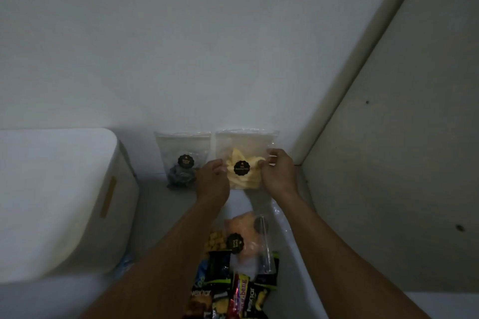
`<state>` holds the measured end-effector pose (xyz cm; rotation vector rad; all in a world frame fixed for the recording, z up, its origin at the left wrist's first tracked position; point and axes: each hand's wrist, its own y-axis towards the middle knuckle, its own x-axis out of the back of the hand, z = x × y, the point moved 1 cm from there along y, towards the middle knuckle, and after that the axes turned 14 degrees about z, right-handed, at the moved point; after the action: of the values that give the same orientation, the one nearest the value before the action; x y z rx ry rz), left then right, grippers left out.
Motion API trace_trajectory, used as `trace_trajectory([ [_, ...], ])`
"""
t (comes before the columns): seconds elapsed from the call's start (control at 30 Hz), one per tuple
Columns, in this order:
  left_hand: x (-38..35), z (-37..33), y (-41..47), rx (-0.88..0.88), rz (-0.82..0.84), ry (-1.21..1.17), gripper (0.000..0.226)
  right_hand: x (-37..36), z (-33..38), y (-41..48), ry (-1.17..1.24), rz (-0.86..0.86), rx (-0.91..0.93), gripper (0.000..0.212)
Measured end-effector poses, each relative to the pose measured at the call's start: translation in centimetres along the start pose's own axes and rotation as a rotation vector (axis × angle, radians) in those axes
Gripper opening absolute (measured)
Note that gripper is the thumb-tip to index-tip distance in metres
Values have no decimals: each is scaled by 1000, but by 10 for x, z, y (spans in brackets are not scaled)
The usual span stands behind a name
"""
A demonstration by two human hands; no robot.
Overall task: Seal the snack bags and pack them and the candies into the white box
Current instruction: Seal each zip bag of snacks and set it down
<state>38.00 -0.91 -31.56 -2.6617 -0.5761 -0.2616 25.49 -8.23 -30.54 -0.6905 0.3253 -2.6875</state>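
Candies (pixel 233 290); left hand (pixel 211 181), right hand (pixel 278 173): pinch-grip on bag (pixel 245 147)

Box (pixel 51 202): cut by left edge.
Candies (pixel 233 292): pile cut by bottom edge, part under arm (pixel 160 254).
Chip bag (pixel 246 142) label (pixel 241 168): print unreadable.
Dark bag (pixel 181 147): contents dim, unclear.
Left hand (pixel 211 181), right hand (pixel 280 171): fingertips curled out of sight at chip bag's sides.

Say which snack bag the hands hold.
The bag of yellow chips, upright at the back: left hand and right hand pinch its sides. The bag of dark snacks beside it and the orange bag lying nearer are not held.
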Motion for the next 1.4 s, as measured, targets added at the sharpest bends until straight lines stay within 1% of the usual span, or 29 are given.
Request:
trace_trajectory([
  [0.1, -3, 4, 4, -1, 3, 24, 28, 0, -2, -1, -25, -3, 7, 40],
  [0.27, 1, 8, 1, 34, -4, -13, 24, 7, 2, -12, -12, 22, 4, 48],
  [0.33, 5, 13, -8, 52, -17, 10, 39, 10, 3, -21, 6, 36, -18, 57],
  [0.37, 8, 16, -14, 37, -13, 63, 41, 11, 2, -27, 14, 57, -33, 63],
  [0.4, 9, 19, -21, 10, 12, 114, 37, 11, 2, -36, 4, 89, -36, 67],
  [0.47, 10, 26, -38, -2, 125, 182, 29, 11, 1, -58, -66, 174, -33, 69],
  [0.53, 11, 35, -51, 32, 260, 302, 32, 8, -3, -79, -165, 252, -31, 70],
  [0.6, 14, 45, -60, 15, 391, 513, 36, 3, -13, -99, -262, 315, -57, 79],
  [0.67, 16, 54, -67, -7, 467, 615, 35, -4, -27, -115, -334, 334, -110, 83],
  [0.73, 17, 62, -69, -46, 472, 674, 32, -10, -41, -125, -375, 319, -166, 77],
  [0.83, 20, 66, -72, -103, 442, 697, 25, -13, -51, -135, -317, 268, -202, 69],
  [0.9, 23, 65, -76, -140, 440, 710, 17, -14, -52, -140, -262, 219, -173, 66],
  [1.07, 32, 55, -91, -206, 440, 662, 24, -8, -38, -154, -155, 141, -102, 37],
  [1.13, 36, 45, -100, -268, 446, 622, 26, -3, -25, -161, -123, 128, -64, 28],
  [1.23, 46, 25, -114, -341, 446, 607, 23, 0, -4, -172, -53, 120, 0, 22],
  [1.33, 59, 2, -127, -321, 459, 527, 20, 7, 19, -185, 33, 110, 74, 20],
  [1.4, 70, -14, -137, -332, 442, 456, 14, 13, 36, -197, 81, 98, 121, 23],
])
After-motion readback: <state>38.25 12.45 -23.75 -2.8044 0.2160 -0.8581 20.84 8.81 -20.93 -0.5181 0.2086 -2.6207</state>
